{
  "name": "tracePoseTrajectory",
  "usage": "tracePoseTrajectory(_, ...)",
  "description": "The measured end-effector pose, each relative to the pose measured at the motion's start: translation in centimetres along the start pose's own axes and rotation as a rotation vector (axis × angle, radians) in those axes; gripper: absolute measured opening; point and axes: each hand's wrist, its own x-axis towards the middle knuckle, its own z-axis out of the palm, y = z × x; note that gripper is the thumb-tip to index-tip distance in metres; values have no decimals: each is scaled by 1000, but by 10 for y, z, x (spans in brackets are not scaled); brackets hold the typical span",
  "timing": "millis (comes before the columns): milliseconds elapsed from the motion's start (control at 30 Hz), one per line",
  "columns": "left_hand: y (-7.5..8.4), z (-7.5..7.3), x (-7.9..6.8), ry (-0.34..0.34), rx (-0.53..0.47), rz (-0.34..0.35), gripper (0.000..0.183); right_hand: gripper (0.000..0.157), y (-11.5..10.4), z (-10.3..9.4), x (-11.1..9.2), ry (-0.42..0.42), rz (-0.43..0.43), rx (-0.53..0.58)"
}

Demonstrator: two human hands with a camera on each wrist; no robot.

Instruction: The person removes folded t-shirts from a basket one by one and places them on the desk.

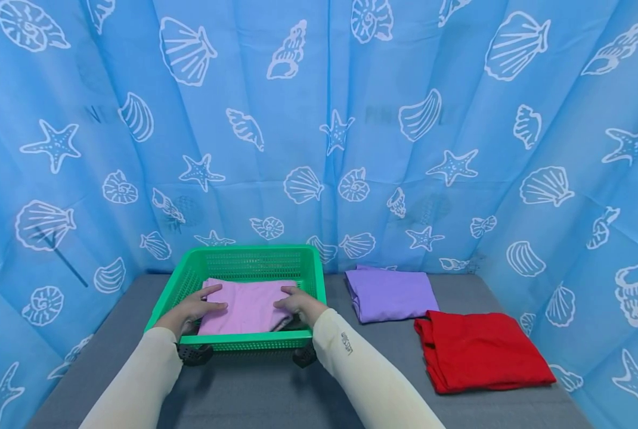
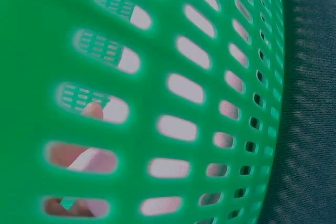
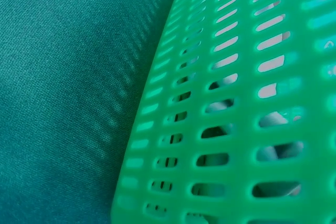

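A folded pink cloth (image 1: 249,304) lies inside a green perforated plastic basket (image 1: 254,251). My left hand (image 1: 192,307) reaches over the basket's near left side, thumb and a finger extended onto the left edge of the cloth. At the opposite edge, my right hand (image 1: 300,302) touches the cloth with its thumb and finger laid on top. The other fingers are mostly hidden. Under the cloth's near right corner shows a darker patterned fabric (image 1: 285,323). Through the basket slots in the left wrist view, a fingertip (image 2: 93,109) appears beside the pale cloth.
Right of the basket, a folded purple cloth (image 1: 391,293) lies on the grey table surface (image 1: 244,393). A folded red cloth (image 1: 482,351) lies nearer and further right. Behind everything hangs a blue curtain (image 1: 308,143) with white shells and starfish.
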Motion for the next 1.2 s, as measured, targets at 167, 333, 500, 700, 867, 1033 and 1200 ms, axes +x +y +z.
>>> tracePoseTrajectory(167, 1, 2, -1, -6, -22, -6, 77, 62, 11, 0, 16, -25, -10, 40)
tracePoseTrajectory(333, 3, 3, -4, -29, 11, 12, 72, 64, 12, 0, 17, -34, 0, 75)
tracePoseTrajectory(500, 3, 5, -5, -55, 56, 35, 68, 67, 0, -1, 1, -41, 46, 70)
tracePoseTrajectory(700, 4, 6, -4, -45, 61, 42, 67, 67, -2, -2, -1, -39, 21, 24)
tracePoseTrajectory(867, 5, 8, -5, -23, 48, 27, 66, 67, -4, -3, -4, -29, 23, 27)
tracePoseTrajectory(1033, 5, 8, -5, 3, 53, 29, 65, 67, -6, -3, -8, -19, 48, 76)
tracePoseTrajectory(1200, 6, 6, -6, 28, 137, 59, 63, 67, -5, -3, -8, -19, 54, 103)
